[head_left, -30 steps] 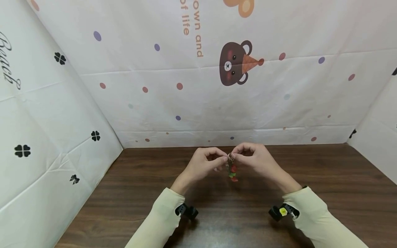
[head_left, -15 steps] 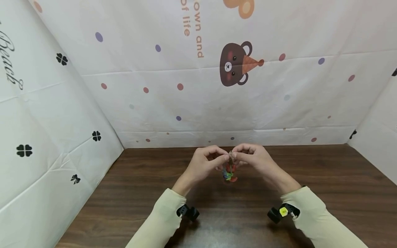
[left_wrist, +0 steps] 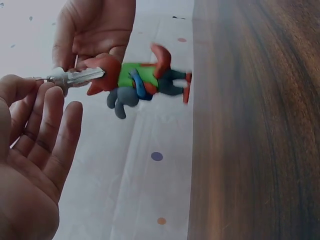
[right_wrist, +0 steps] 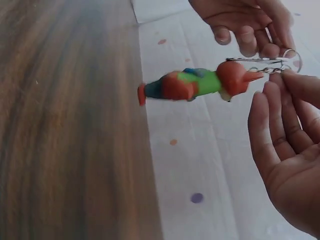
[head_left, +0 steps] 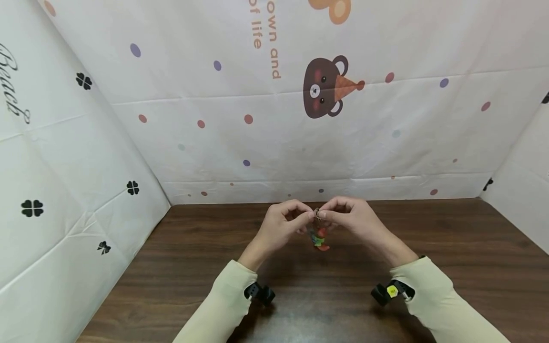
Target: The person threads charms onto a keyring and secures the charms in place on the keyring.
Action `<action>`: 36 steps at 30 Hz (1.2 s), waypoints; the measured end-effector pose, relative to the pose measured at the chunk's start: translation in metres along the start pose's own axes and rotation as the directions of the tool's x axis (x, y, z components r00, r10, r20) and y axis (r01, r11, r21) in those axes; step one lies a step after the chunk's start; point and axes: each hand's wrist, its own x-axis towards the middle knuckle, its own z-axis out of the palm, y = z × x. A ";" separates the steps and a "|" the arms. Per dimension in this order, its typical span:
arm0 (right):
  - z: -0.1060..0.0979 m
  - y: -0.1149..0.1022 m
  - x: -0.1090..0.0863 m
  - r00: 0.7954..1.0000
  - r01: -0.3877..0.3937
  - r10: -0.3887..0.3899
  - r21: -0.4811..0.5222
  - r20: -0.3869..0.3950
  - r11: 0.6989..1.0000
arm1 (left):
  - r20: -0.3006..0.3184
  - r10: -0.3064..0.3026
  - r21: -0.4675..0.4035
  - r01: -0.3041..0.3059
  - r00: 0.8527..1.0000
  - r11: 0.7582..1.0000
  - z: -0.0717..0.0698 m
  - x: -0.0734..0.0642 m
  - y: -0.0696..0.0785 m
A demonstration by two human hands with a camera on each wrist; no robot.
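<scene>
My left hand (head_left: 279,227) and right hand (head_left: 355,220) meet in the middle of the head view, above the table. Between their thumbs and index fingers they pinch a metal key ring (right_wrist: 301,61). From it hangs a silver key (left_wrist: 85,77), alongside a short chain (right_wrist: 272,70) and a rubbery fox figurine (left_wrist: 141,75). The fox has an orange-red head and tail, a green top and dark legs. A small grey-blue figure (left_wrist: 127,97) is at its front. In both wrist views the other fingers of each hand are loosely bent beside the key ring.
The dark wooden table (head_left: 309,295) lies below both hands. White printed cloth (head_left: 279,143) stands behind it and along both sides, with dots and a bear (head_left: 319,90). A black wrist camera (head_left: 259,293) sits at the left cuff, another (head_left: 381,294) at the right.
The fox figurine has swung and turned under the key ring, showing more grey-blue half a second ago than now. Both hands have kept their pinch, shifting only slightly.
</scene>
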 end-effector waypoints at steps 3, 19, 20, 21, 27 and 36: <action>-0.002 -0.004 -0.001 0.999 0.050 -0.051 -0.100 -0.005 0.994 | -0.006 -0.028 0.004 0.028 1.000 1.000 -0.001 0.000 0.000; -0.008 -0.021 -0.003 0.994 0.102 -0.079 -0.364 0.078 0.926 | -0.054 -0.110 0.072 0.113 0.993 0.991 0.000 0.002 -0.002; -0.008 -0.021 -0.003 0.994 0.103 -0.077 -0.369 0.083 0.924 | -0.053 -0.112 0.071 0.116 0.992 0.991 0.001 0.002 -0.002; -0.008 -0.021 -0.003 0.994 0.100 -0.074 -0.375 0.083 0.922 | -0.052 -0.116 0.069 0.119 0.992 0.990 0.001 0.002 -0.003; -0.004 -0.020 -0.004 0.988 0.151 -0.144 -0.394 0.047 0.907 | -0.041 -0.152 0.056 0.154 0.987 0.986 0.002 0.002 -0.004; 0.003 -0.019 -0.007 0.961 0.250 -0.277 -0.403 -0.009 0.880 | -0.025 -0.168 0.036 0.169 0.986 0.985 0.006 0.000 -0.002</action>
